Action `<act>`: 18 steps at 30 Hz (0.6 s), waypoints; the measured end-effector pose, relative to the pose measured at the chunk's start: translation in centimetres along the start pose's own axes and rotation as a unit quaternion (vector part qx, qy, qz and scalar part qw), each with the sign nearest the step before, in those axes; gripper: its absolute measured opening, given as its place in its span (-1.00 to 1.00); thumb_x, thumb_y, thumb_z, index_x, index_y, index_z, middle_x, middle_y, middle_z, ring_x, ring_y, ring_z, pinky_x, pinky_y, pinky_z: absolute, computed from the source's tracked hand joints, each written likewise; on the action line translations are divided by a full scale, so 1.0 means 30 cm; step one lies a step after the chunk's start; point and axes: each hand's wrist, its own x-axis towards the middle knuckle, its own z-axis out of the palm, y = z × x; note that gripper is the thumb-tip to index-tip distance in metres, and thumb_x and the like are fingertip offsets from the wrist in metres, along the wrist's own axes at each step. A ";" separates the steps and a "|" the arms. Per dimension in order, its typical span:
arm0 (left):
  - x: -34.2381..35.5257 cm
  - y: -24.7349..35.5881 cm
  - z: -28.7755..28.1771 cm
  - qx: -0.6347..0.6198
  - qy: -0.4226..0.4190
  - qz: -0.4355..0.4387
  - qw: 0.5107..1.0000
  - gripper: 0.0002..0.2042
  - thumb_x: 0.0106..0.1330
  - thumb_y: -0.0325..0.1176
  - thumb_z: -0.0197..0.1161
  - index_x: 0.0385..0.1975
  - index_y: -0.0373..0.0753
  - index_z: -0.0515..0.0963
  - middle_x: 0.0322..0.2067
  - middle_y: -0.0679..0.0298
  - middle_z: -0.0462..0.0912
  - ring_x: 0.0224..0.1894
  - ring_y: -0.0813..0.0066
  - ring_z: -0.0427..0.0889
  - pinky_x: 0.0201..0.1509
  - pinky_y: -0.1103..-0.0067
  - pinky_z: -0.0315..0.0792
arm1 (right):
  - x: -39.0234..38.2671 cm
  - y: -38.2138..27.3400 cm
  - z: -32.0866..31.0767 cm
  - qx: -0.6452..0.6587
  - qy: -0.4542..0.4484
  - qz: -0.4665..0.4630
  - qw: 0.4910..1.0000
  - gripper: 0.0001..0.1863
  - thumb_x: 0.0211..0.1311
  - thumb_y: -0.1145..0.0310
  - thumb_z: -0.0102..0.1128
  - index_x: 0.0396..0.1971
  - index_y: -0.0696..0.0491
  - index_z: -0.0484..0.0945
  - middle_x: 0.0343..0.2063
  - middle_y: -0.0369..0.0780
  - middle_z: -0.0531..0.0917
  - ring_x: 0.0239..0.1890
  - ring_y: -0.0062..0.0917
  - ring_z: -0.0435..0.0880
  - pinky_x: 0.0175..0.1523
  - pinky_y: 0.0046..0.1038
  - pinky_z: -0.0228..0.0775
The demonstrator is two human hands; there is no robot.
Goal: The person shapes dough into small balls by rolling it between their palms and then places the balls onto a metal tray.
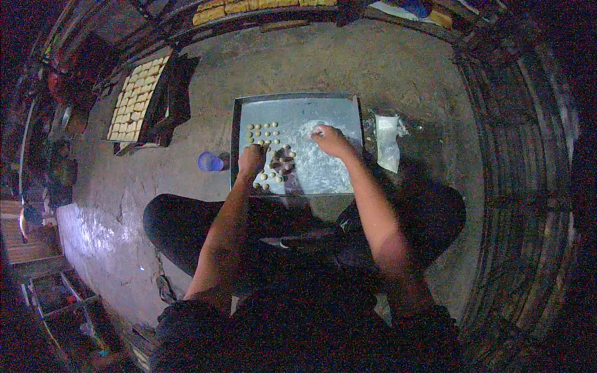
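Observation:
A shallow metal tray (298,101) lies on the floor before my crossed legs. On its left half small pale dough balls (267,133) stand in rows, with looser ones nearer me. White flour (329,171) is spread thickly over the right half. My left hand (252,160) is low over the left side of the tray among the balls, its fingers curled together; what they pinch, if anything, is hidden. Above the floured part is my right hand (331,140), its fingers closed with something whitish at the tips, too small to name.
A translucent blue-purple cup (210,161) stands left of the tray. To its right lies a white plastic bag (387,143) with white powder beside it. At the far left, a raised tray holds rows of pale bread pieces (138,99). Shelving with yellowish loaves (261,7) runs along the back.

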 end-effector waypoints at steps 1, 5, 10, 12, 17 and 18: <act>-0.006 0.103 -0.043 -0.009 -0.020 -0.021 1.000 -0.54 0.35 0.07 0.19 -0.40 -0.31 0.64 -0.39 -0.08 0.70 -0.24 -0.13 0.69 -0.14 0.11 0.54 | 0.004 -0.001 -0.069 -0.008 -0.012 -0.019 1.000 -0.56 0.29 0.04 0.20 -0.13 0.15 0.64 -0.21 0.05 0.71 -0.10 -0.05 0.69 0.00 -0.17 0.50; 0.006 0.059 -0.008 0.043 -0.096 0.056 0.993 -0.57 0.32 0.01 0.23 -0.44 -0.32 0.65 -0.35 -0.07 0.70 -0.21 -0.09 0.69 -0.10 0.15 0.54 | 0.009 -0.129 -0.268 -0.181 -0.105 -0.066 0.976 -0.52 0.29 0.05 0.22 -0.01 0.15 0.58 -0.07 0.04 0.68 0.03 -0.09 0.65 0.09 -0.18 0.47; -0.056 -0.034 0.263 0.054 -0.159 0.224 0.960 -0.67 0.28 -0.07 0.26 -0.20 -0.23 0.63 -0.27 -0.02 0.71 -0.15 -0.04 0.69 -0.08 0.17 0.54 | 0.021 -0.036 -0.478 -0.175 -0.080 -0.123 0.973 -0.52 0.30 0.09 0.22 0.06 0.14 0.55 -0.01 0.02 0.66 0.09 -0.11 0.62 0.16 -0.21 0.43; -0.173 0.128 0.296 -0.002 -0.238 0.241 0.941 -0.68 0.28 -0.09 0.24 -0.19 -0.23 0.63 -0.23 0.01 0.71 -0.13 -0.02 0.70 -0.05 0.17 0.55 | -0.050 0.083 -0.620 -0.143 -0.073 -0.024 0.987 -0.52 0.30 0.11 0.22 0.06 0.14 0.55 -0.02 0.02 0.66 0.07 -0.11 0.62 0.17 -0.21 0.43; -0.246 0.130 0.359 0.127 -0.274 0.257 0.918 -0.67 0.32 -0.09 0.20 -0.06 -0.14 0.59 -0.13 0.09 0.71 -0.08 0.07 0.71 -0.06 0.16 0.57 | -0.088 0.247 -0.738 -0.249 -0.086 0.048 0.963 -0.58 0.27 0.15 0.21 -0.01 0.15 0.58 -0.04 0.02 0.67 0.03 -0.09 0.64 0.12 -0.18 0.45; -0.218 0.099 0.411 0.198 -0.294 0.260 0.898 -0.67 0.32 -0.10 0.19 -0.03 -0.11 0.59 -0.12 0.10 0.71 -0.08 0.10 0.71 -0.07 0.16 0.57 | -0.063 0.270 -0.737 -0.264 -0.093 0.048 0.959 -0.59 0.26 0.16 0.21 -0.03 0.16 0.59 -0.05 0.03 0.67 0.01 -0.09 0.65 0.11 -0.18 0.45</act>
